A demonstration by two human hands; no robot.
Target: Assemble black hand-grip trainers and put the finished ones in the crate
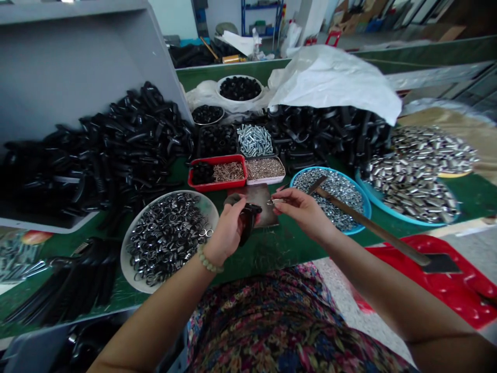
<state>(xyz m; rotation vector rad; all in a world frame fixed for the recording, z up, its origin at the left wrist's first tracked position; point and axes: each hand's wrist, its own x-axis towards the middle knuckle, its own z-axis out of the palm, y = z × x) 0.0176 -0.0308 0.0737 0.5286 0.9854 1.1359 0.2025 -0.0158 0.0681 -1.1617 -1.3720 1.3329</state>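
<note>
My left hand [230,225], with a beaded bracelet at the wrist, is closed round a black curved part [247,228]. To its right, my right hand [297,207] pinches a small silver metal piece [275,201] between thumb and fingertips. The two held parts are close but apart, above a flat metal plate [258,196] on the green table [267,251]. Left of my left hand sits a white bowl [130,256] of metal rings. A blue tray [367,210] of small silver parts is beside my right hand, with a hammer [361,220] lying across it.
Behind the plate are a red tray [217,187] and a white tray [266,181] of small fasteners. Black parts spill from a large grey bin [77,62] at left. More black parts lie under a white sheet [334,77]. A red stool [435,280] stands at right.
</note>
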